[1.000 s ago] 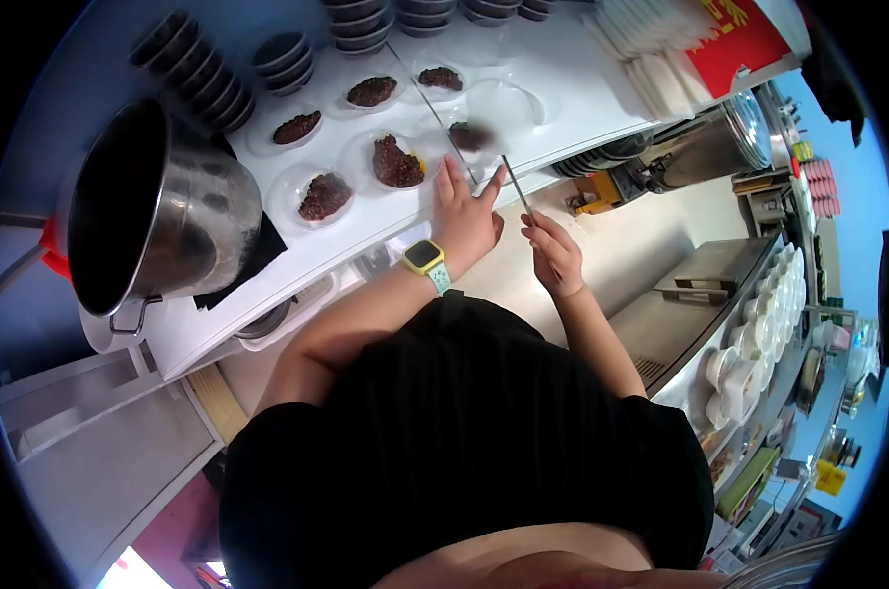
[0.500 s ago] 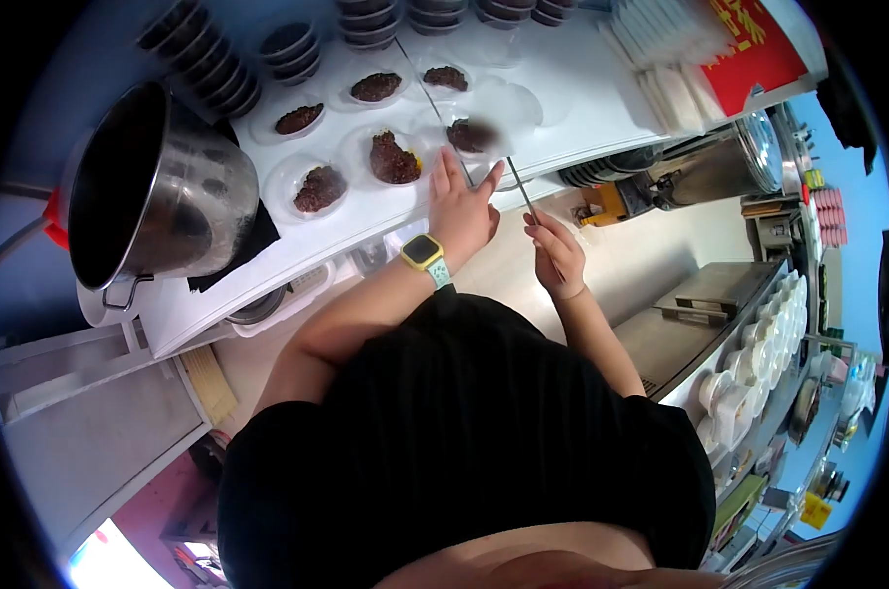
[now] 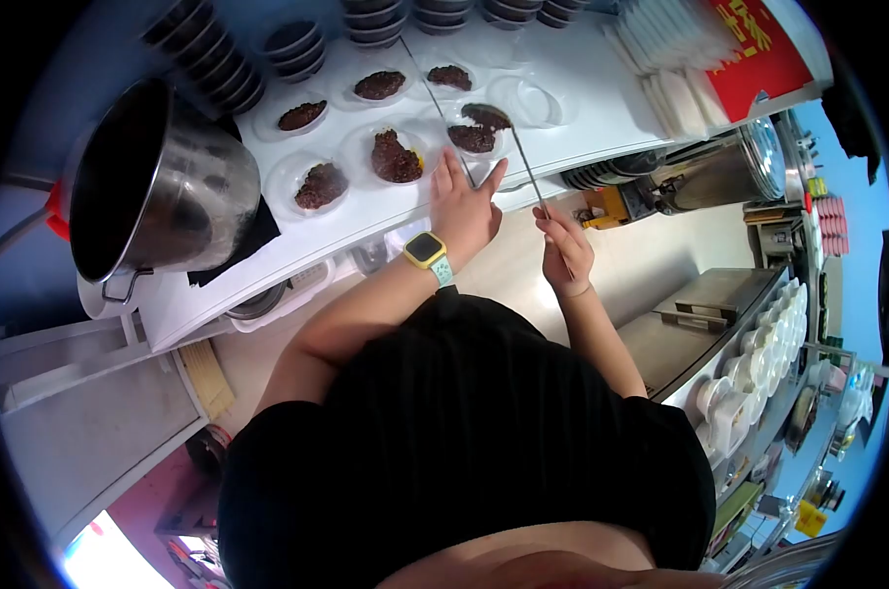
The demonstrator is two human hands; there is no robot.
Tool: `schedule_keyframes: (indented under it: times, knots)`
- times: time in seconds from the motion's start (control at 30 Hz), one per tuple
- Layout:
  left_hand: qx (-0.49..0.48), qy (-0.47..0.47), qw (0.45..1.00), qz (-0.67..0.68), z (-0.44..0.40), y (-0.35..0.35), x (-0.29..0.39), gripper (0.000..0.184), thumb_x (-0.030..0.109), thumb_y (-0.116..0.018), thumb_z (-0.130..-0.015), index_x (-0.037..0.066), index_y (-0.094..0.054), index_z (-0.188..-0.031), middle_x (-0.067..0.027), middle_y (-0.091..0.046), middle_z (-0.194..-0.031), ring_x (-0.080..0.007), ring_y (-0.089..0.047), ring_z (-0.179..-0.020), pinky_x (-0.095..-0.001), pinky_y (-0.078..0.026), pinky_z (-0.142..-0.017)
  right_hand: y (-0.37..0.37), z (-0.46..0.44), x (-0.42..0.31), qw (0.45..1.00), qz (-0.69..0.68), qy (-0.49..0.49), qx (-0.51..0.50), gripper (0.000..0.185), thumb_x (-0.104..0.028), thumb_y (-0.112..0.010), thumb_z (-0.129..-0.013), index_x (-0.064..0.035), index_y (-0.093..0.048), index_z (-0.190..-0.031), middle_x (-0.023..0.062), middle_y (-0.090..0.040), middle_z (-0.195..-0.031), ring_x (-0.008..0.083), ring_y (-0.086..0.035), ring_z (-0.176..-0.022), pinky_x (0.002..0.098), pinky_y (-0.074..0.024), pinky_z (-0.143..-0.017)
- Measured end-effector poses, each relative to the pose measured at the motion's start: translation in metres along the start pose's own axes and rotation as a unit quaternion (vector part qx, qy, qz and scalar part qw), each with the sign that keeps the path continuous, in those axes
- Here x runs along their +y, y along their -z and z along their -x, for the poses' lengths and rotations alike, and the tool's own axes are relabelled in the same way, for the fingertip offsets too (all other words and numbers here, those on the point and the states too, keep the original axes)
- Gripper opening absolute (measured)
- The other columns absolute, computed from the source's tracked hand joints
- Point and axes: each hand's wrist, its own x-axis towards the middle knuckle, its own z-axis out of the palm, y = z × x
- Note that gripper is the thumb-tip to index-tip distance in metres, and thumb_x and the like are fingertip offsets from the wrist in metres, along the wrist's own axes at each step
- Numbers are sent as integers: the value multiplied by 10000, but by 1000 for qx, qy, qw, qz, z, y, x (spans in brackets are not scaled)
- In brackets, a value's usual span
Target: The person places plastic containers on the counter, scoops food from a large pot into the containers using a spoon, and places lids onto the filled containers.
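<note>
My right hand [image 3: 567, 253] is closed round the thin handle of a ladle [image 3: 525, 162]. The ladle's dark bowl is over the near right lid-like clear dish [image 3: 472, 138], which holds dark red-brown food. My left hand [image 3: 462, 204], with a yellow-cased watch on the wrist, lies with fingers spread at the counter's front edge, beside that dish. Its fingers are near the end of a thin dark line across the counter. More clear dishes with dark food stand to the left, such as one with a bit of yellow [image 3: 396, 157] and one at the near left [image 3: 321, 187].
A large steel pot [image 3: 204, 187] stands at the counter's left end. Stacked dark bowls [image 3: 295, 49] line the back. An empty clear dish [image 3: 538, 102] is right of the ladle. White packets [image 3: 675, 59] and a red box [image 3: 758, 54] stand at the right.
The ladle, blurred earlier, now shows sharply over the near right dish, its handle shifted slightly right. My right hand has moved a little right. My left hand has stayed in place.
</note>
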Motion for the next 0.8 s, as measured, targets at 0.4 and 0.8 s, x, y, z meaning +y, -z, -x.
schedule_keyframes:
  times: [0.4,0.8]
  knots:
    - [5,5,1000,8,-1,-3,-2,675,207,-610,-798,200,-471,-1458,-485,-221,-1446,-577,-213,-1382,-562,-201,-1148,1,-5,5,999,16,18,-28,197,127,-546,-904,31,-652,-1040,211,-649,-1152,301,-693,-1017,344,-561,-848]
    - [12,9,1000,4,1,-7,-3,690,219,-611,-799,171,-449,-1467,-476,-217,-1454,-564,-215,-1391,-556,-215,-1144,0,-15,2,997,39,28,-55,159,78,-548,-935,29,-653,-1044,220,-656,-1146,299,-692,-1014,348,-551,-873]
